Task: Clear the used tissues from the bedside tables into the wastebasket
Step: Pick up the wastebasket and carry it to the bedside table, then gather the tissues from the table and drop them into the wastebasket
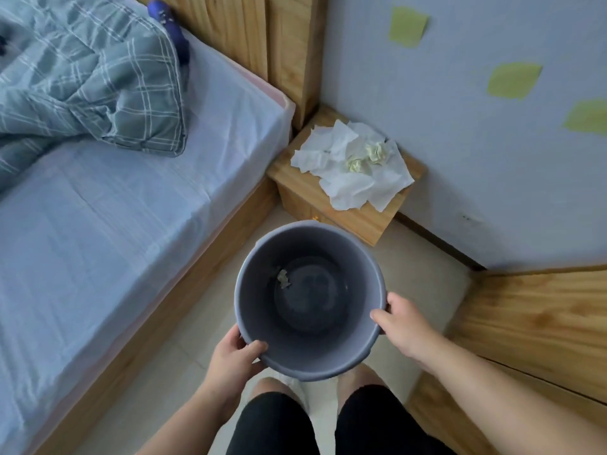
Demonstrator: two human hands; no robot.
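I hold a grey round wastebasket [256,257] in front of me above the floor. My left hand [235,357] grips its near-left rim with the thumb inside. My right hand [405,326] grips the right rim. One small crumpled scrap [283,279] lies at the bottom of the basket. Beyond the basket stands a low wooden bedside table [361,220] in the corner. On it lies a pile of white used tissues [353,165], with two small crumpled yellowish wads [377,152] on top.
A bed with a light blue sheet [115,208] and a plaid quilt [82,77] fills the left. A wooden headboard [262,31] stands behind it. Wall with green notes [514,81] on the right. Wooden furniture [542,323] at lower right narrows the tiled floor.
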